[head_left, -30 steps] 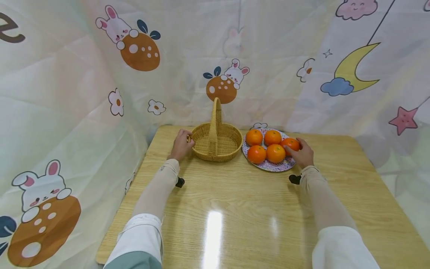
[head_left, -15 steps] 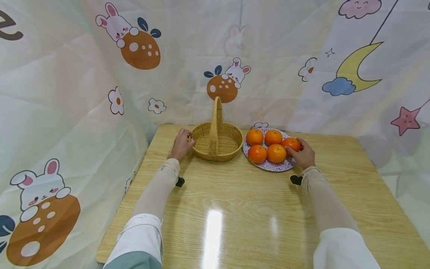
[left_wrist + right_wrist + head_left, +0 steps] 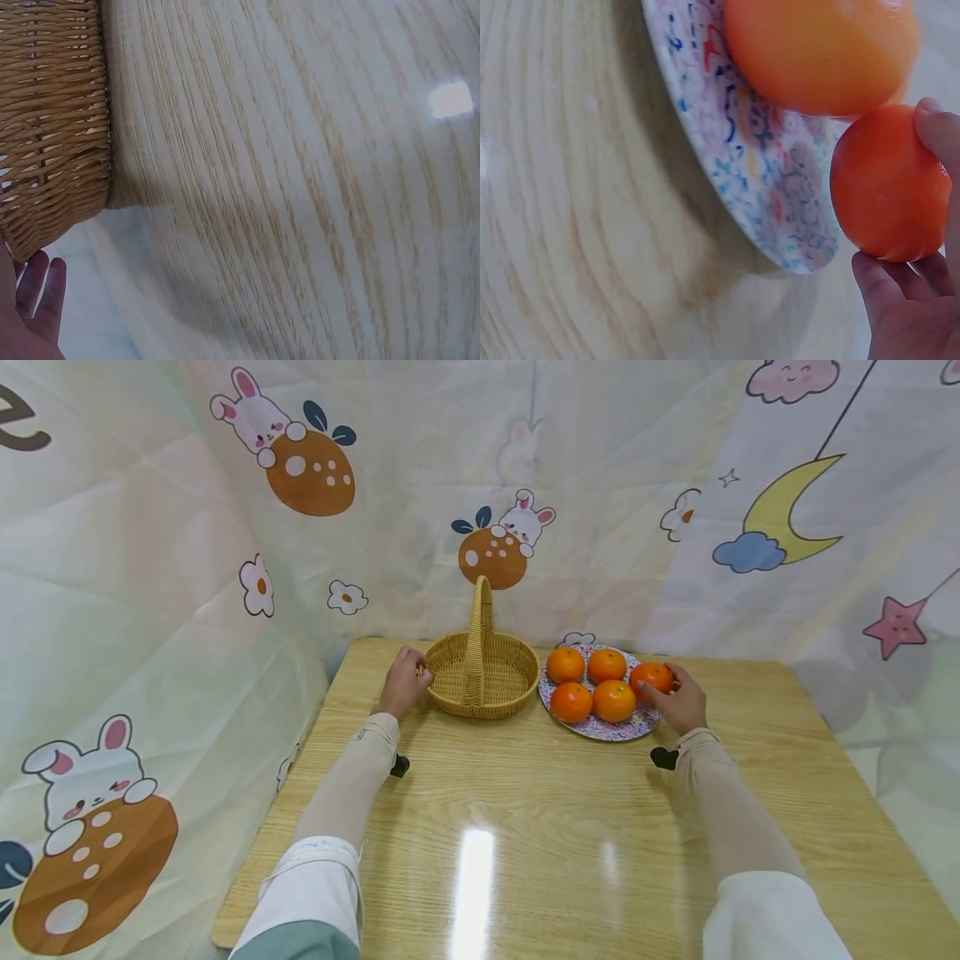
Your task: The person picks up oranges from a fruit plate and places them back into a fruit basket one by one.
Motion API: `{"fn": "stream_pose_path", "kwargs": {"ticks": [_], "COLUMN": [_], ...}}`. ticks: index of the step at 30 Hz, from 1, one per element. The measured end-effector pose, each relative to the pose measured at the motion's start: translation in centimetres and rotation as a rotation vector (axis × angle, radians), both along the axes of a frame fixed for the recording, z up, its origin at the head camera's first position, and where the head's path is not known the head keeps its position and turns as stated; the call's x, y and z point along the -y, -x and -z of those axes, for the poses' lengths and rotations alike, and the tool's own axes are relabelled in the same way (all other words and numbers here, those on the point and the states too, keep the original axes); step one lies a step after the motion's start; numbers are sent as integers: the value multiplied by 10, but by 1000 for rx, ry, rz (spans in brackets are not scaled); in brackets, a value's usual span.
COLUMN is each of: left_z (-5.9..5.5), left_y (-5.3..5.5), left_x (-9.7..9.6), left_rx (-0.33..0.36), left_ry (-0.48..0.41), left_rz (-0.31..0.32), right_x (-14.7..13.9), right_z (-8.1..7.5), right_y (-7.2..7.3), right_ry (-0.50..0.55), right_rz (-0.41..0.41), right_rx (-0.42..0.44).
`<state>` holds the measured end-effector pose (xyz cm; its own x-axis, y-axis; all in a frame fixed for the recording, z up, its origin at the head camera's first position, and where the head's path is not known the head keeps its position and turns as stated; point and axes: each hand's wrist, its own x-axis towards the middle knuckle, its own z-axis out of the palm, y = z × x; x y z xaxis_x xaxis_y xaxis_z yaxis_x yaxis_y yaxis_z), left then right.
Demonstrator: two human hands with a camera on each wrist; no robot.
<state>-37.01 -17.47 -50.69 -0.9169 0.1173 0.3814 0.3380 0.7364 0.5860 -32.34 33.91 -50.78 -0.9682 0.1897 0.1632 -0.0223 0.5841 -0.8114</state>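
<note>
At the plate's right side, my right hand (image 3: 682, 700) holds a mandarin orange (image 3: 652, 682) between thumb and fingers. The right wrist view shows the thumb on one side of this orange (image 3: 891, 184) and the fingertips (image 3: 870, 274) on the opposite side. Several other oranges (image 3: 614, 701) sit in two rows on the round patterned plate (image 3: 600, 730). My left hand (image 3: 405, 681) pinches the left rim of a wicker basket (image 3: 506, 681) with a tall arched handle. In the left wrist view, fingers (image 3: 51, 292) show at the end of the basket's woven wall (image 3: 52, 127).
The basket and plate stand side by side near the back edge of the wooden table (image 3: 540, 827). Close behind them hangs a printed cloth (image 3: 405, 527), which also covers both sides. A bright light reflection lies on the tabletop.
The right hand and its orange have shifted slightly to the right and up, away from the neighbouring oranges. The left hand and basket stay in place.
</note>
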Motion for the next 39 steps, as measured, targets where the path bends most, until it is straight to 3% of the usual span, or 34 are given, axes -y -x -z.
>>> {"fn": "stream_pose_path", "kwargs": {"ticks": [7,15,24,33,39], "left_z": [1,5,6,-5,-6], "left_y": [-1,1,0,-2,-3], "left_x": [1,1,1,1,-4], "left_rx": [-17,-7,-17,0,19], "left_ry": [2,-45,-61,80,9], "left_rz": [4,5,19,-22,-48], "right_x": [2,26,83,156,191], "right_z": [-17,-41,-62,-63,-55], "right_y": [5,17,29,40,41], "right_ry": [-21,14,89,141,122], "right_rz": [12,-1,-145,-293,-373], "right_rx": [-12,-77,-175,-113,-101]}}
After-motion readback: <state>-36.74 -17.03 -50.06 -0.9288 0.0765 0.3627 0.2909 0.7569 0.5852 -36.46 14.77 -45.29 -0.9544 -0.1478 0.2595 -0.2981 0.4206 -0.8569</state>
